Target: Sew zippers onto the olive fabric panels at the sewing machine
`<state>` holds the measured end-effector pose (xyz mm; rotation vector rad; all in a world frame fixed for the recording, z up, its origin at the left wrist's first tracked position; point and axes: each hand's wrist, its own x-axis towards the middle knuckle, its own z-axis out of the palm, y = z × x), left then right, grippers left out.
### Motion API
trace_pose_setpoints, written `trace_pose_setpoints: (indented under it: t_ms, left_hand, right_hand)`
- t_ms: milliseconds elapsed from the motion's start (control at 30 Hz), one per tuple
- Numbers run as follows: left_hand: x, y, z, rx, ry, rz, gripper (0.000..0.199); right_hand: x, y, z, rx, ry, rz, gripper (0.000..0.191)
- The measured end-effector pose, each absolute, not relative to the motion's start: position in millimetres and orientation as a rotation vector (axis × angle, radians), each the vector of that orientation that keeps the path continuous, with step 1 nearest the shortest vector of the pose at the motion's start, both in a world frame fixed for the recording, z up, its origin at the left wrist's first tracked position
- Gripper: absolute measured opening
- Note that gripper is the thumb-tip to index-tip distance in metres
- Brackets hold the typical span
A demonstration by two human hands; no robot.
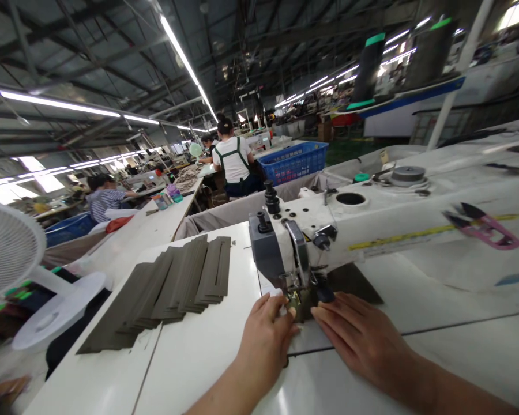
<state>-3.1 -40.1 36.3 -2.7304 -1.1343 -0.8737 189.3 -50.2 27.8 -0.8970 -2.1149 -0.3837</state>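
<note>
A white sewing machine [298, 242] stands before me, its needle and presser foot low over a dark olive fabric piece [354, 282]. My left hand [268, 328] is closed at the left edge of this fabric, thumb and forefinger pinched close to the foot. A small white scrap [275, 292] shows behind its fingers; whether they touch it is unclear. Flat on the table, my right hand [363, 334] has its fingers stretched out, the tips resting at the fabric's near right side. Left of the machine, cut olive fabric pieces [173, 282] lie in overlapping, fanned stacks.
Pink-handled snips [484, 226] lie on the machine arm, near a yellow measuring tape [406, 236]. A white fan [8, 253] stands at the left edge. Beyond the table are a blue crate [294, 161] and a seated person in a white top [232, 158]. Thread cones [365, 72] stand upper right.
</note>
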Motion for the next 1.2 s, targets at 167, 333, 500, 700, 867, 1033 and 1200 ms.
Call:
trace_pose_setpoints:
  t_ms: [167, 333, 500, 700, 867, 1033, 1200]
  left_hand:
    - [-4.4, -37.8, 26.5, -2.672, -1.014, -0.939, 0.019]
    - [-3.6, -27.6, 23.9, -2.681, -0.911, -0.827, 0.015]
    - [-3.9, -22.6, 27.6, -2.700, -0.923, -0.764, 0.012]
    - [-1.7, -20.8, 28.8, -2.702, -0.963, -0.788, 0.012]
    - [-1.1, -17.7, 24.7, -2.687, -0.980, -0.783, 0.010]
    - [-2.3, -15.3, 23.0, -2.676, -0.991, -0.768, 0.009]
    - [-2.6, -14.3, 24.2, -2.690, -0.960, -0.790, 0.007]
  right_hand:
    - [184.7, -42.3, 20.1, -0.918, -2.187, -0.317, 0.031]
    - [183.0, -32.9, 18.2, -0.896, -2.212, -0.300, 0.035]
    - [185.6, -28.6, 21.7, -0.990, -2.251, -0.165, 0.030]
    - [185.5, -25.9, 23.8, -0.969, -2.249, -0.091, 0.029]
    - [185.1, -24.4, 24.5, -0.986, -2.264, -0.106, 0.027]
    - [185.0, -23.0, 23.0, -0.987, -2.271, -0.147, 0.029]
    - [185.1, -22.1, 19.2, -0.989, -2.276, -0.178, 0.031]
